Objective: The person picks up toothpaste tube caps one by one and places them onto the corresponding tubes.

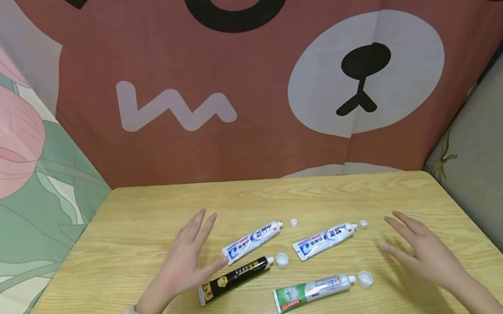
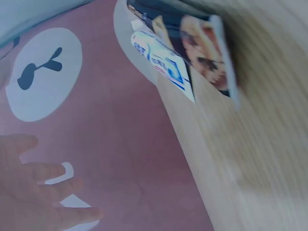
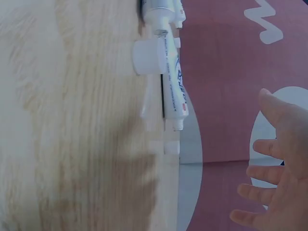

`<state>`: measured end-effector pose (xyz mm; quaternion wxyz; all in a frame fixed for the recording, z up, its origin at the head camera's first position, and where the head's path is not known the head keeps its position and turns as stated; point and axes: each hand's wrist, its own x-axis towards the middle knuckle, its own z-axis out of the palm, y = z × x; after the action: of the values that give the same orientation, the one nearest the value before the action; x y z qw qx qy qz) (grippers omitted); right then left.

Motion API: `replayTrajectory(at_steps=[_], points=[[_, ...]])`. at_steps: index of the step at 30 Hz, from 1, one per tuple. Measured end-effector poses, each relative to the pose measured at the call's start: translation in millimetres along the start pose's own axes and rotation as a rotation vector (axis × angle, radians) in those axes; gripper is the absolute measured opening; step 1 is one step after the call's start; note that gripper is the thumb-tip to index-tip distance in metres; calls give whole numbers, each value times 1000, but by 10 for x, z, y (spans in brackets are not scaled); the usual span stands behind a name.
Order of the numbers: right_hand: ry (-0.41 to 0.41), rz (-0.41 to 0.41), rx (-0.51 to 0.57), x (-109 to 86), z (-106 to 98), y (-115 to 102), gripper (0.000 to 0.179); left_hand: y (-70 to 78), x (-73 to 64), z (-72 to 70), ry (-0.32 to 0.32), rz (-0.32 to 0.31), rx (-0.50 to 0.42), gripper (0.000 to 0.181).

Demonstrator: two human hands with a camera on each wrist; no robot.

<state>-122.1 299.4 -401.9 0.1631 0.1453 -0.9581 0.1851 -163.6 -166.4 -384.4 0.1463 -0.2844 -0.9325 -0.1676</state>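
Four toothpaste tubes lie uncapped on the wooden table, each with a white cap beside its nozzle. My left hand [image 1: 182, 264], fingers spread, hovers by the black toothpaste tube [image 1: 236, 279], its thumb overlapping the tube in the head view; it holds nothing. Behind that tube is one white-and-blue toothpaste tube [image 1: 253, 240] with a small cap [image 1: 294, 222]. A second white-and-blue tube [image 1: 324, 242] lies right of it, near a small cap [image 1: 363, 224]. In front is the green-and-silver toothpaste tube [image 1: 314, 292] with a larger cap [image 1: 365, 279]. My right hand [image 1: 429, 255], fingers extended, is right of the caps, holding nothing.
The larger cap [image 1: 282, 260] of the black tube stands near the middle of the table [image 1: 144, 208]. A brown cloth [image 1: 269, 144] with a bear face hangs behind the table's far edge. Floral cloth [image 1: 4, 237] hangs at the left, a pale cloth [image 1: 493, 146] at the right.
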Motion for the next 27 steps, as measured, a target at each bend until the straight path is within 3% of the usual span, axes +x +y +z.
replayTrajectory(at_steps=[4, 10, 17, 27], points=[[-12, 26, 103, 11, -31, -37, 59, 34, 39, 5, 37, 56, -18, 88], [13, -12, 130, 32, -44, -80, 48, 112, 88, 29, 67, 106, -69, 85], [-90, 42, 162, 54, -49, -106, 36, 235, 128, 88, 78, 119, -149, 83], [-215, 123, 363, 32, 16, -21, 33, 393, 166, 203, 52, 72, -389, 69]])
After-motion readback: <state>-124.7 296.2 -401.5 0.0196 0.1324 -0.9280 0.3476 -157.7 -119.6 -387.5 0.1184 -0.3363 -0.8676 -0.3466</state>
